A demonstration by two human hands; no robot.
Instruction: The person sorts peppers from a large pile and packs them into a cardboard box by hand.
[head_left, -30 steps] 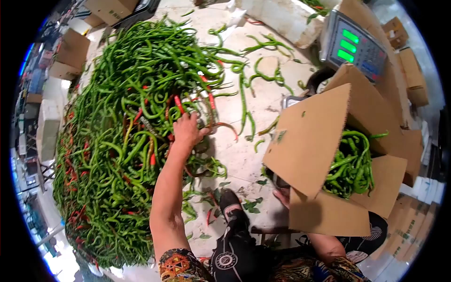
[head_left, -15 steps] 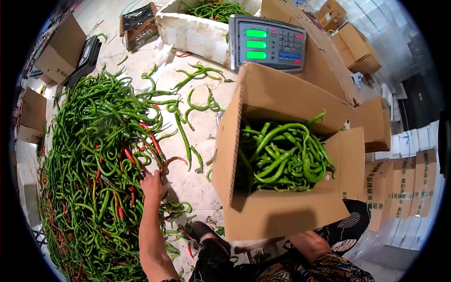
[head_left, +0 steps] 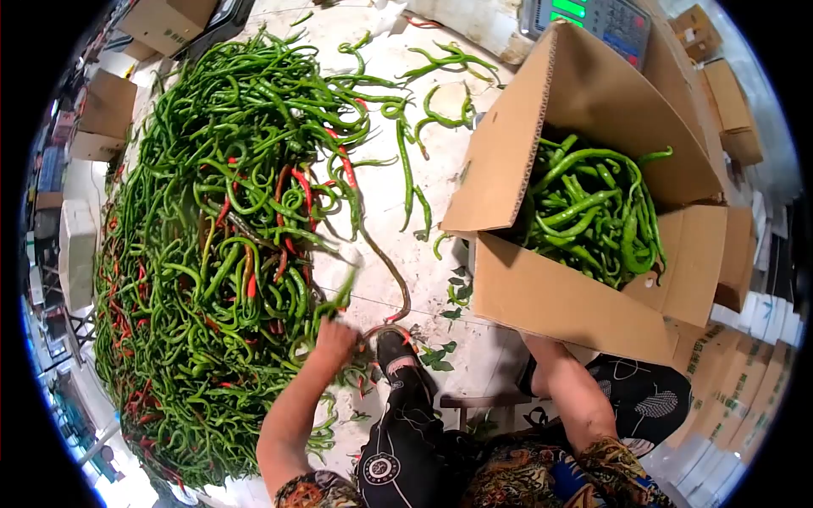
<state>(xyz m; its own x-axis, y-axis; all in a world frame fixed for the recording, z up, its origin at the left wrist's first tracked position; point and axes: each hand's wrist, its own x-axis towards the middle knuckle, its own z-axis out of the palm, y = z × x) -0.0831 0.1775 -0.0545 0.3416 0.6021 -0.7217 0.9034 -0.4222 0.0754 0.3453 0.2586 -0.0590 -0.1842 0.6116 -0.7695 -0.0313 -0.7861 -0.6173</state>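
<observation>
At the lower right edge of a big heap of green and red peppers point(head_left: 203, 279), my left hand point(head_left: 336, 340) is closed on a green pepper point(head_left: 344, 292), blurred and pointing upward. Long brownish-red peppers point(head_left: 396, 284) curve over the floor beside this hand. On the right, an open cardboard box point(head_left: 576, 309) holds many green peppers point(head_left: 593, 207). My right forearm point(head_left: 569, 388) reaches up to the box's near flap, which hides my right hand and its fingers.
A scale with a lit green display point(head_left: 584, 21) stands behind the box, near a white foam box point(head_left: 474, 25). Loose green peppers point(head_left: 449, 61) lie on the pale floor. My shoe point(head_left: 396, 351) is below the heap's right side; more cartons point(head_left: 728, 102) stand at right.
My left hand has moved from the red peppers in the heap toward my body and now holds a green pepper. The view has swung left, then back right.
</observation>
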